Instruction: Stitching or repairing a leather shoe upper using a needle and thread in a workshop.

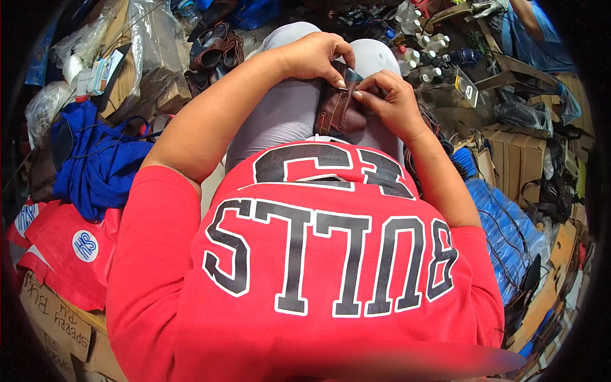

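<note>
A brown leather shoe with lighter lacing along its side rests on my lap between my grey-clad knees. My left hand reaches over its far end, with thumb and forefinger bent down and closed on the upper near a small pale spot. From the right, my right hand pinches close to the shoe's opening, thumb against forefinger. Whatever lies between those fingertips is too small to make out. The fingertips of both hands are only a short gap apart.
Brown shoes lie beyond my left forearm. Several capped bottles stand past my right knee. Blue cloth and a red bag are at left; blue plastic and cardboard at right.
</note>
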Demonstrator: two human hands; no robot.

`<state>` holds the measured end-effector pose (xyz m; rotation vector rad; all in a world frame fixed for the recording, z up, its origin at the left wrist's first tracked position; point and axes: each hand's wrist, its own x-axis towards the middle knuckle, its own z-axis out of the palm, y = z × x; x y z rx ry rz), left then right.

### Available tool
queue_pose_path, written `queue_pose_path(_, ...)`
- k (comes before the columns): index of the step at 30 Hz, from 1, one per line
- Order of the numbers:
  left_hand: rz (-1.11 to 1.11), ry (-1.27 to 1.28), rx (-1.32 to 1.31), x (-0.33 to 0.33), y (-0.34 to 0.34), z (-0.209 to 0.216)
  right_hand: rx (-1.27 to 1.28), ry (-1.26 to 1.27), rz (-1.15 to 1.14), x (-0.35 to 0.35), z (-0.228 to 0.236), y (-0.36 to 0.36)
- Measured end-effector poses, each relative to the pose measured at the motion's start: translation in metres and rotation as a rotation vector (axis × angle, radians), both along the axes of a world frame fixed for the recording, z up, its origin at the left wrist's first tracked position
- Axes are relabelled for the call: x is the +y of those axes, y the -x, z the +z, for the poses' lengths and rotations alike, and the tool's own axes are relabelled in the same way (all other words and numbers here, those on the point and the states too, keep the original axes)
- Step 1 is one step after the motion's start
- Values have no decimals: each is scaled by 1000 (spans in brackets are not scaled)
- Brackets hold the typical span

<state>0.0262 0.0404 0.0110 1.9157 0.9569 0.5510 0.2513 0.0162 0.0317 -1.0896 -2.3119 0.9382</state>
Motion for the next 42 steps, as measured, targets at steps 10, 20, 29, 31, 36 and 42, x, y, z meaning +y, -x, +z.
queue_pose_path(10, 401, -243, -13, -77, 21, 27, 13, -315, 44, -23, -7, -15)
queue_pose_path(20, 378, -581, 113, -81, 15, 20, 25, 124, 134, 14, -4, -15)
queue_pose_path(29, 362, -504, 64, -81, 11, 23, -12, 161, 150, 20, -6, -14)
queue_pose_path(31, 352, -503, 48, -80, 10, 25, -3, 164, 151, 20, -6, -15)
queue_pose_path(36, 297, -559, 114, -80, 7, 28, 21, 175, 159, 20, -6, -16)
queue_pose_path(42, 246, -589, 93, -79, 7, 21, 46, 192, 177, 17, -5, -18)
